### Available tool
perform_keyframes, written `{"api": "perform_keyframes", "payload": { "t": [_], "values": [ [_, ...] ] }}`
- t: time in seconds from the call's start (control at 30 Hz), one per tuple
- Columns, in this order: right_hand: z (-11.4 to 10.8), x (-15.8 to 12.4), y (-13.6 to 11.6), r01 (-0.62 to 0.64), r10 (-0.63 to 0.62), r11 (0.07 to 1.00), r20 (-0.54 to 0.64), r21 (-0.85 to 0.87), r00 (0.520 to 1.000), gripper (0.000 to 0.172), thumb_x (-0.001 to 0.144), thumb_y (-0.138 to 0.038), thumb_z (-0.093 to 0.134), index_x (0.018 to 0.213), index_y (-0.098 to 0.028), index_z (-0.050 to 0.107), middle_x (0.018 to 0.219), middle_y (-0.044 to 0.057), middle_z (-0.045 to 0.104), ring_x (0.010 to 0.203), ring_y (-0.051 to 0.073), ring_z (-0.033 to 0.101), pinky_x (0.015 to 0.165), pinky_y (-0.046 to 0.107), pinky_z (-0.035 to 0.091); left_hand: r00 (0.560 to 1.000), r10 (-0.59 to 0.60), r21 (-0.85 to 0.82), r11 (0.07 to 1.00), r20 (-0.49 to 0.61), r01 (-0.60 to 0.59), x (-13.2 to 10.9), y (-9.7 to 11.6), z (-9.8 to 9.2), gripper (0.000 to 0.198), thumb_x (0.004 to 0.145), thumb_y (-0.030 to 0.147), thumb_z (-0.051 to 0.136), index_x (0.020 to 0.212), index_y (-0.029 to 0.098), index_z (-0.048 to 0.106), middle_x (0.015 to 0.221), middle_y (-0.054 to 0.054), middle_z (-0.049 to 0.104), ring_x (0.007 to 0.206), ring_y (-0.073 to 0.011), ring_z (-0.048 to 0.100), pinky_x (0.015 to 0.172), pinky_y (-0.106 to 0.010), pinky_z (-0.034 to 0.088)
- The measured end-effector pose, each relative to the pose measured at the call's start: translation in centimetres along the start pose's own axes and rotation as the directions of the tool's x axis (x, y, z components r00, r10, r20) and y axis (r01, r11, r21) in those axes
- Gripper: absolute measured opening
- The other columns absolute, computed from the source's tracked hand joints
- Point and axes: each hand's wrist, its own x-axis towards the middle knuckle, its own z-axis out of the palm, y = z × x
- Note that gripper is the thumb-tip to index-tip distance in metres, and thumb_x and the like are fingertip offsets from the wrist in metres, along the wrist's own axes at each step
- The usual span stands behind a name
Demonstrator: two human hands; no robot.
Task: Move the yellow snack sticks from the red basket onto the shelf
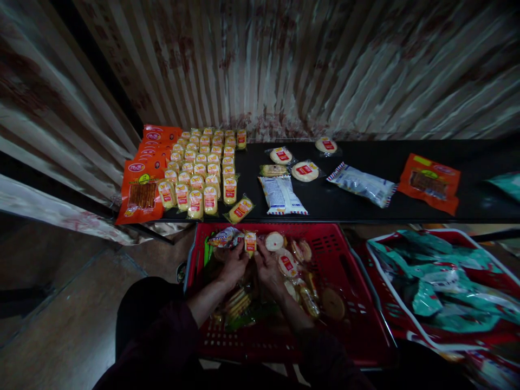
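Over a red basket (pixel 353 330), my left hand (pixel 234 265) and my right hand (pixel 268 268) both grip one small wrapped cake (pixel 250 244) with a red and white label, held upright between the fingertips. Beneath and around the hands, the basket holds mixed packaged snacks, among them round wrapped pastries (pixel 287 264) and a striped packet (pixel 223 237). On the black shelf just beyond, similar wrapped cakes (pixel 199 169) stand in close rows, with one wrapped cake (pixel 240 209) lying askew by the front edge.
Orange snack packets (pixel 140 189) overlap at the shelf's left. Farther right lie round wrapped pastries (pixel 305 170), white-blue packets (pixel 282 195) and another orange packet (pixel 430 183). At right a white-rimmed basket (pixel 406 319) holds teal packets (pixel 447 281). A pleated curtain (pixel 260 70) hangs behind.
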Motion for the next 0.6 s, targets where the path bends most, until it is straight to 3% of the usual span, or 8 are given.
{"api": "perform_keyframes", "payload": {
  "t": [0.23, 0.4, 0.6],
  "values": [
    [-0.1, 0.1, 0.0, -0.045, 0.048, 0.997, -0.055, 0.056, 0.997, 0.047, 0.086, -0.046, 0.048, 0.126, -0.024, 0.060, 0.128, 0.005, 0.062, 0.127, 0.023, 0.050, 0.114, 0.045, 0.030, 0.999, 0.028, 0.015, 0.999, 0.041, -0.029, -0.3, 0.7, 0.0, 0.055, 0.077, 0.018, 0.066, 0.131, 0.022, 0.056, 0.135, -0.007, 0.056, 0.129, -0.0232, 0.047, 0.109, -0.037, 0.036],
    [0.1, 0.0, -0.5, -0.047, 0.057, 0.994, -0.094, 0.103, 0.994, 0.048, 0.083, -0.044, 0.052, 0.125, -0.022, 0.060, 0.129, 0.007, 0.061, 0.125, 0.025, 0.051, 0.112, 0.047, 0.033, 0.999, 0.018, -0.014, 1.000, 0.030, -0.017, -0.3, 1.7, -0.1, 0.045, 0.081, 0.022, 0.062, 0.127, 0.023, 0.059, 0.136, -0.007, 0.055, 0.116, -0.0229, 0.057, 0.099, -0.038, 0.048],
    [0.5, -0.2, -1.4, -0.041, 0.043, 0.999, -0.189, 0.019, 0.981, 0.042, 0.080, -0.039, 0.053, 0.116, -0.019, 0.063, 0.121, 0.010, 0.064, 0.114, 0.026, 0.058, 0.105, 0.045, 0.041, 1.000, 0.021, -0.018, 1.000, 0.003, -0.021, -0.5, 2.4, 0.1, 0.042, 0.081, 0.017, 0.059, 0.122, 0.019, 0.061, 0.117, -0.008, 0.065, 0.099, -0.0193, 0.063, 0.086, -0.033, 0.053]
  ]
}}
